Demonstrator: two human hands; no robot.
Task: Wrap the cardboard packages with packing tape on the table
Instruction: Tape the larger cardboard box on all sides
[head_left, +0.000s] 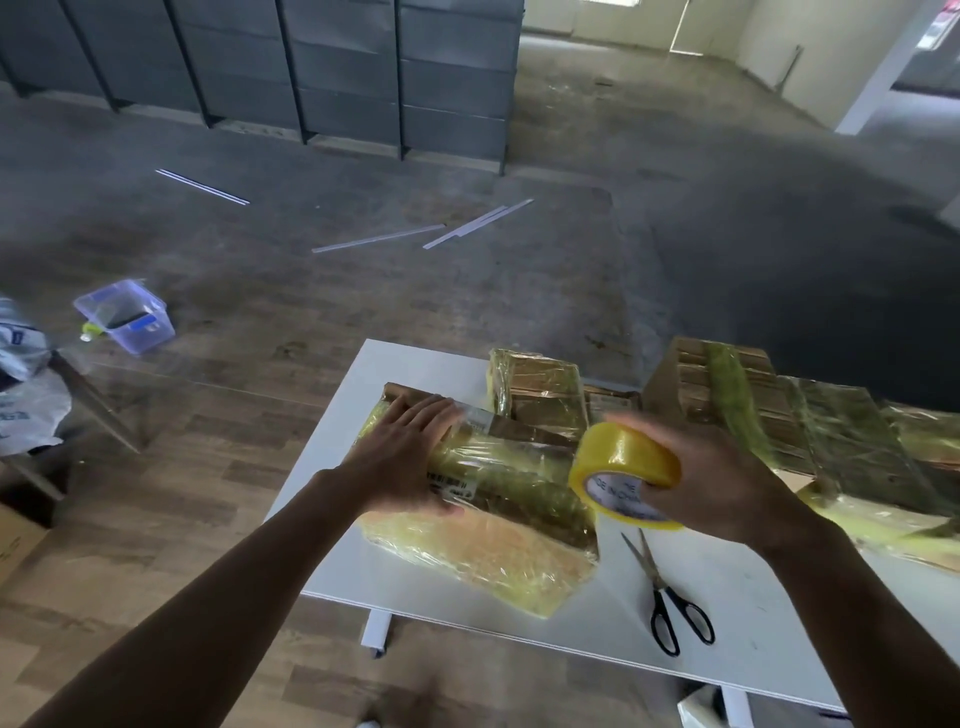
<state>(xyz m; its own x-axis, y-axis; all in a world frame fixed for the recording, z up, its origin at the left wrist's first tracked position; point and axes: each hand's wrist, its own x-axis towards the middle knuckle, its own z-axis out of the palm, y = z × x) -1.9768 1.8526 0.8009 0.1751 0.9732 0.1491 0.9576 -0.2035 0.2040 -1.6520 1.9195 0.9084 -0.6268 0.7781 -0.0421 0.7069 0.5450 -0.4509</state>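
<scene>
A white table (753, 613) stands on a wood floor (197, 519), grey cabinets (353, 78) far behind. Scissors (657, 582) lie on it. The left hand (410, 457) rests flat on a cardboard package (498, 525) there; the right hand (722, 483) grips the tape roll (623, 462).

Storeroom / packing area, prob. warehouse-type. Rows of grey metal shelving (353, 78) at 11–12 o'clock, bare scuffed floor (571, 291) w/ loose white strips (379, 238) at 12, clear plastic bin (127, 317) at 9, cardboard box (15, 540) at 8. At 5 o'clock, white desk (753, 597) w/ tape-wrapped cardboard packages (498, 556), yellow tape roll (623, 462) & black scissors (670, 608). Big unfurnished room, lit doorway (696, 26) at 1.
</scene>
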